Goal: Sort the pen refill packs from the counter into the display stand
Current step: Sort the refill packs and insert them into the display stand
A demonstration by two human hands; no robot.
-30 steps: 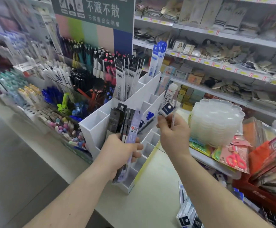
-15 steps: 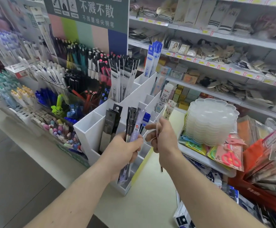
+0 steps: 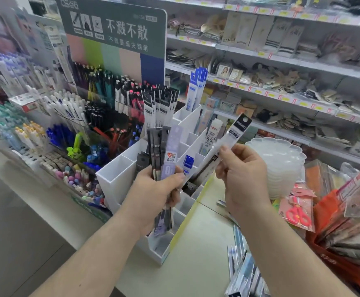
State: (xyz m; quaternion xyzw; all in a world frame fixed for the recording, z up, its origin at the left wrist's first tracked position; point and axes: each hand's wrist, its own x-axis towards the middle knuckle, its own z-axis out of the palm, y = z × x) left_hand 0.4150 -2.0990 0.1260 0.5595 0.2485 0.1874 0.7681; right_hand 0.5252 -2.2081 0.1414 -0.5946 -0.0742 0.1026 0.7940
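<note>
A white tiered display stand [image 3: 116, 175] with several compartments sits on the counter [image 3: 198, 251]. My left hand [image 3: 153, 196] grips a bundle of refill packs [image 3: 163, 155], black ones and a lilac one, upright in front of the stand. My right hand [image 3: 242, 176] pinches a single clear pack with a black header [image 3: 231, 137], tilted up to the right, its lower end beside the bundle. Black-headed packs [image 3: 161, 106] and blue packs [image 3: 196, 88] stand in the stand's rear compartments. More loose packs [image 3: 242, 269] lie on the counter at lower right.
Pen racks [image 3: 72, 125] fill the left behind the stand, under a green sign [image 3: 112, 24]. A stack of clear scalloped trays [image 3: 279, 163] stands right of the stand. Red scissors in a pack [image 3: 298, 211] and an orange bin of goods [image 3: 346, 232] crowd the right. Shelves [image 3: 282, 95] run behind.
My right hand came back from the stand to the bundle and now lifts a black-headed pack out to the right. My left hand raised the bundle slightly.
</note>
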